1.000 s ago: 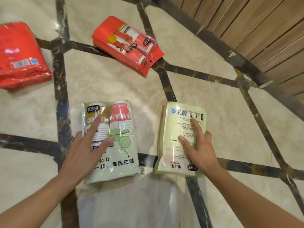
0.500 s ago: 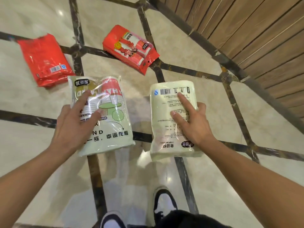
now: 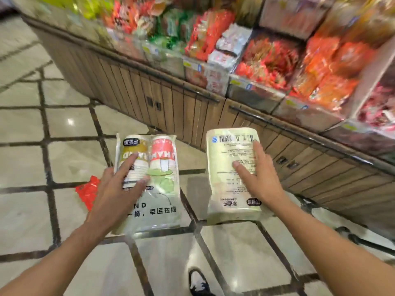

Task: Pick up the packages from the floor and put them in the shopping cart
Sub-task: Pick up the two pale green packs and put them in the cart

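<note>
My left hand grips a clear package of paper cups with green, gold and red print, held up above the floor. My right hand grips a pale green package with a barcode at its top, also lifted. A red package lies on the floor behind my left hand, mostly hidden by it. No shopping cart body is visible.
A wooden-fronted display counter runs diagonally across the back, its bins filled with red, orange and green snack packs. The marble floor has dark inlay lines. My shoe shows at the bottom. A dark wheel-like part sits at right.
Both packages have been lifted off the floor and carried up as my view rose toward the display counter. The two red packages dropped out of view, save one corner.
</note>
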`<control>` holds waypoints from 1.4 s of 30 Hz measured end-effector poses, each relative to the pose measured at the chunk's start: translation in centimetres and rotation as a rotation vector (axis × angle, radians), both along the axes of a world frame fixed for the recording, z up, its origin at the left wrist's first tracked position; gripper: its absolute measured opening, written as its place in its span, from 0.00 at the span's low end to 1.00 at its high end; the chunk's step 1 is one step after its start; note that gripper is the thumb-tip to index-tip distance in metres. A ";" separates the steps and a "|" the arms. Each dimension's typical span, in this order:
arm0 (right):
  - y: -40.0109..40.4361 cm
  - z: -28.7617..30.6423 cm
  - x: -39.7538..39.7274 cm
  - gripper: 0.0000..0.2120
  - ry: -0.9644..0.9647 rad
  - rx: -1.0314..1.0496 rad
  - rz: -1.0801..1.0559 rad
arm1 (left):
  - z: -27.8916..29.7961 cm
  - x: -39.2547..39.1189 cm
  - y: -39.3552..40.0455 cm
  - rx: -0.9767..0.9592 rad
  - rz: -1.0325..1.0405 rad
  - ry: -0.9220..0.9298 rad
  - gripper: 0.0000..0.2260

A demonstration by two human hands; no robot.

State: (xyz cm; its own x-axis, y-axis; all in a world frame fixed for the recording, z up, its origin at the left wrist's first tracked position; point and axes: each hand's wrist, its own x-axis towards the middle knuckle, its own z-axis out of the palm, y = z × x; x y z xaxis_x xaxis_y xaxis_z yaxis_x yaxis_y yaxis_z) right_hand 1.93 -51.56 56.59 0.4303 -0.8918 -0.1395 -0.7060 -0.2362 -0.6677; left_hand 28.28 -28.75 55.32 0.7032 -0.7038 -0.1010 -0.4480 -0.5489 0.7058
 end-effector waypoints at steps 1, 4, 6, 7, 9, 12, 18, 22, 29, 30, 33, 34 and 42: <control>-0.1 3.4 -1.3 0.40 -0.023 -0.023 -0.045 | 3.1 -0.6 -0.9 -0.029 -0.032 0.004 0.29; 0.2 11.7 -6.1 0.41 -0.106 -0.109 -0.184 | 11.2 -3.3 -3.7 -0.184 -0.163 -0.020 0.28; 1.0 15.8 -9.7 0.44 -0.145 -0.149 -0.305 | 15.2 -5.4 -5.6 -0.267 -0.244 -0.040 0.30; 1.9 17.8 -11.5 0.41 -0.160 -0.168 -0.350 | 16.8 -6.6 -6.6 -0.302 -0.277 -0.022 0.33; 3.9 21.0 -15.2 0.32 -0.192 -0.206 -0.450 | 19.4 -9.0 -8.5 -0.356 -0.359 0.025 0.39; 7.4 24.2 -21.0 0.24 -0.223 -0.185 -0.629 | 22.6 -13.7 -10.7 -0.364 -0.525 0.045 0.43; 14.1 27.7 -34.1 0.27 -0.238 -0.230 -0.952 | 27.6 -27.7 -13.3 -0.388 -0.796 0.177 0.41; 18.4 28.5 -43.9 0.26 -0.322 -0.258 -1.103 | 28.6 -38.5 -14.7 -0.388 -0.997 0.175 0.20; 24.2 30.7 -62.4 0.13 -0.347 -0.274 -1.246 | 29.5 -59.9 -15.5 -0.346 -1.131 0.289 0.14; 24.7 30.9 -65.1 0.14 -0.352 -0.272 -1.286 | 29.7 -63.0 -15.4 -0.349 -1.138 0.301 0.15; 26.2 31.6 -73.0 0.14 -0.383 -0.274 -1.335 | 30.2 -71.8 -15.6 -0.335 -1.173 0.308 0.16; 26.8 31.9 -75.4 0.14 -0.397 -0.278 -1.341 | 30.4 -74.6 -15.5 -0.332 -1.186 0.313 0.17; 27.9 31.9 -91.5 0.16 -0.357 -0.323 -1.416 | 30.9 -93.8 -17.2 -0.310 -1.273 0.273 0.16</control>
State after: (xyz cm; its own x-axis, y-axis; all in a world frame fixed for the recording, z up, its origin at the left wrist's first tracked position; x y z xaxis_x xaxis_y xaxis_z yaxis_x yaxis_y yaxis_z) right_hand -89.60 -23.66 88.47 -0.8267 -0.5591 0.0630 -0.2849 0.3195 -0.9037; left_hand -65.56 -45.97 86.20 -0.4723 -0.8686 0.1499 -0.3495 0.3407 0.8728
